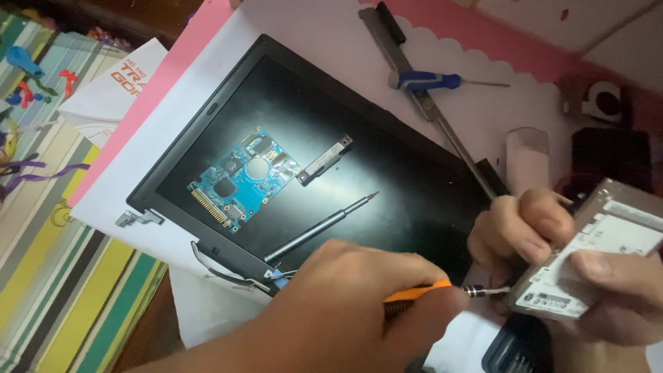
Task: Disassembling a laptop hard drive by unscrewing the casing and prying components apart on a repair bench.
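I have the flat silver metal hard-drive casing with its white label [601, 252] clamped in my right hand [608, 276], fingers curled over its top and thumb side pressing the label, near the right edge of the tabletop [483, 117]. My left hand [338, 304] is closed around a thin orange-handled precision screwdriver [428, 290], and its dark tip meets the near side of the casing, where a screw seems to sit; I cannot make out the screw itself.

As I judge it, a good part of the stripping is done. The blue printed circuit board with its gold connector row [242, 178] already lies loose on the black laptop screen panel [311, 159] in the middle of the tabletop, with a small grey metal bracket [326, 160] just beside it and a slim dark screwdriver shaft [321, 228] lying apart below. A blue-handled screwdriver [431, 81] rests across a long grey metal hinge bar [442, 124] toward the far edge.

What is left, it seems, is the casing itself: whatever is held at the side I am working.
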